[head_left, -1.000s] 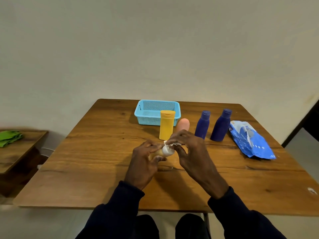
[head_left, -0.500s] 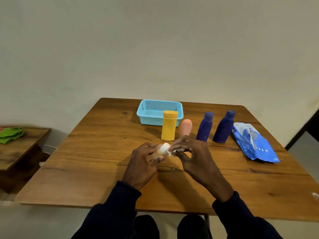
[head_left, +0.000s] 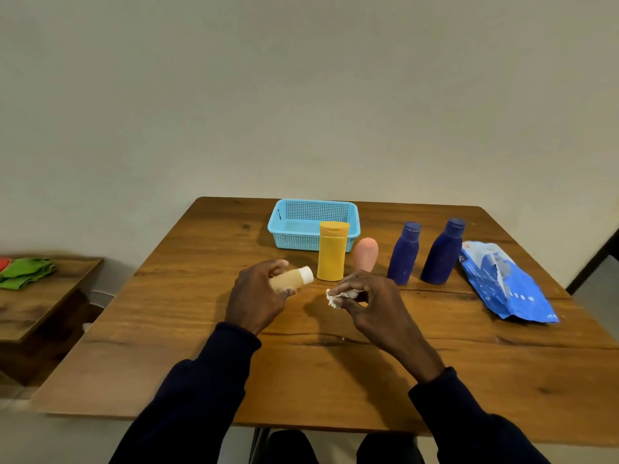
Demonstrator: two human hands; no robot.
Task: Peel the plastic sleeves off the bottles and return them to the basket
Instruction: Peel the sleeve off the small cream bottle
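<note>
Above the middle of the desk (head_left: 201,289), the left hand (head_left: 258,296) is curling its fingers round a small tan bottle (head_left: 291,278), holding it tilted with its white cap pointing right and away. Near it, clear of the bottle, the right hand (head_left: 371,303) is pinching a crumpled white plastic scrap (head_left: 336,296) between thumb and fingertips. Behind the hands a yellow bottle (head_left: 331,252) is standing upright just in front of the blue basket (head_left: 294,241), which is sitting near the far edge. To the right a pink bottle (head_left: 366,254), a blue bottle (head_left: 403,254) and a second blue bottle (head_left: 440,254) are standing on the desk, outside the basket. A blue bag (head_left: 502,283) is lying at the far right, and a green cloth (head_left: 23,272) is lying on a side table (head_left: 43,306) at the left.
</note>
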